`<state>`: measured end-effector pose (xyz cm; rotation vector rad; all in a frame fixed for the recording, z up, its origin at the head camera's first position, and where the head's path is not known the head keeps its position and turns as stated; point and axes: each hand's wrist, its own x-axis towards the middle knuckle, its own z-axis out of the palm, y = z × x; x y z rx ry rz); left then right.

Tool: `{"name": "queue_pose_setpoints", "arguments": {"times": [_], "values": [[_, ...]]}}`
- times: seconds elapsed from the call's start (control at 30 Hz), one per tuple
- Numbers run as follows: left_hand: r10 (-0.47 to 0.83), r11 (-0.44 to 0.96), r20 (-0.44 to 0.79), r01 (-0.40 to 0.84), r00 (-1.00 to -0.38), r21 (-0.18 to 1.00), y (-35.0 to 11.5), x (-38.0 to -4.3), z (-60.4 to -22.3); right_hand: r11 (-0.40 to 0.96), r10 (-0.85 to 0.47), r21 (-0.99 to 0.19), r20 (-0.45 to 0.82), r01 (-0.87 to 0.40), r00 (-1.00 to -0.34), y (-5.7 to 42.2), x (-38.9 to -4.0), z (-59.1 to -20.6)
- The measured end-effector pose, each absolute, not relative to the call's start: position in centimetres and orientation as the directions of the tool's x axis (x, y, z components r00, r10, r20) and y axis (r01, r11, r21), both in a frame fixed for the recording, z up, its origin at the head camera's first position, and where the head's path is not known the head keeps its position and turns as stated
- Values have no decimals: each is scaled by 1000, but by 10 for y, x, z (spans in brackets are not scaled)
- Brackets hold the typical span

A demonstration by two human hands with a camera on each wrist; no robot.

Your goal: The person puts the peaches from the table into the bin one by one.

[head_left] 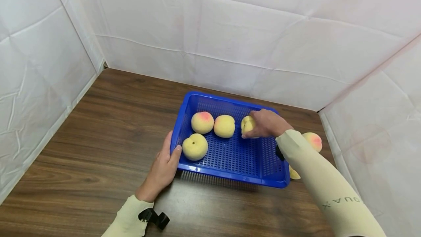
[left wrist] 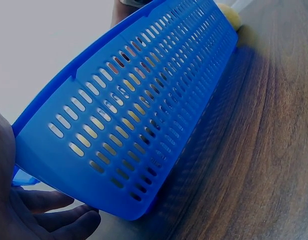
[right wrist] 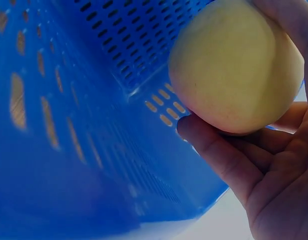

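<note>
Peaches (head_left: pixel 224 126) in basket (head_left: pixel 230 175), other peaches (head_left: pixel 313 141) at right

You have six peaches (head_left: pixel 195 147) in sight. Four are inside your one blue basket (head_left: pixel 230 175): one at its near left corner, two toward its far edge, one in your right hand (head_left: pixel 268 123) toward its far right corner. Two more lie toward the right edge of your one tabletop (head_left: pixel 82 149), partly hidden, so you cannot rule out others there. You also show one left hand (head_left: pixel 165 166) and two sleeves (head_left: pixel 322 178).

Lower right in the head view, the right sleeve (head_left: pixel 315 176) bears dark letters (head_left: pixel 342 201). 3 read X, A, U; another is unclear.
</note>
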<state>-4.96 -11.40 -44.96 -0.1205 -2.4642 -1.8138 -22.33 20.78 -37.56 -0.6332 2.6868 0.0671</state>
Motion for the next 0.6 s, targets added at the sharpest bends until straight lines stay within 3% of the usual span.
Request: {"name": "queue_pose_setpoints", "arguments": {"times": [0.6], "values": [[20, 288, 102, 104, -995, 952, -114, -49, -448, 894, -420, -29, -397, -446, -816, 203, -223, -388]]}}
